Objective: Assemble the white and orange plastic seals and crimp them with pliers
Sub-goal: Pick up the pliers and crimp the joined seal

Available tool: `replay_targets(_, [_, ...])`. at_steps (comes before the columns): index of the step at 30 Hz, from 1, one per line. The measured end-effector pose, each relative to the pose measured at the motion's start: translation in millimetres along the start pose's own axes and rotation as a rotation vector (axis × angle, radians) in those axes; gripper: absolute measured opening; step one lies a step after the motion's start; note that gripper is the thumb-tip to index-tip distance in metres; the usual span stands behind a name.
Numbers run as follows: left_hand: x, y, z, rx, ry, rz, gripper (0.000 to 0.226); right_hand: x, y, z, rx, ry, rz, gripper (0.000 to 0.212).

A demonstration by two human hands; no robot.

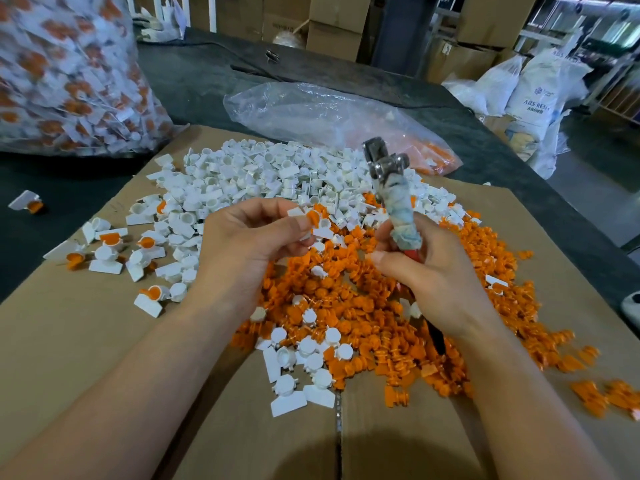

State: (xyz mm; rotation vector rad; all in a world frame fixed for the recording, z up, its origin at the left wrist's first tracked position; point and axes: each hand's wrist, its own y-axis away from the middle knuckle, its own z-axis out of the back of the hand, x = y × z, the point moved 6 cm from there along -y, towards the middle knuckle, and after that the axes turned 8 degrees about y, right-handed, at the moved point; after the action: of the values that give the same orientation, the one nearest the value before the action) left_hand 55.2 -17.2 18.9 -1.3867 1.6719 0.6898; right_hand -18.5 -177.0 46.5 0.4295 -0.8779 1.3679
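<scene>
My left hand pinches a white seal with an orange insert between thumb and fingertips, above the piles. My right hand grips the pliers by their tape-wrapped handles, metal jaws pointing up and away. The jaws stand apart from the held seal, to its right. A heap of white seal bodies lies on the far part of the cardboard. A heap of orange inserts spreads under and between my hands.
Several assembled seals lie at the left of the cardboard, and one sits on the dark table. A big clear bag of finished seals stands far left. A crumpled plastic bag lies behind the heaps. Boxes and sacks stand beyond.
</scene>
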Motion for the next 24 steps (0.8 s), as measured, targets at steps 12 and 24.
replay_targets(12, [-5.3,0.2,-4.1,0.028,0.157,-0.078,0.008,8.4,1.9,-13.3,0.038,0.547,0.181,0.041])
replay_targets(24, [-5.4,1.5,-4.1,0.03,0.141,-0.108,0.008,7.9,3.0,-18.5,0.118,0.538,0.177,0.04])
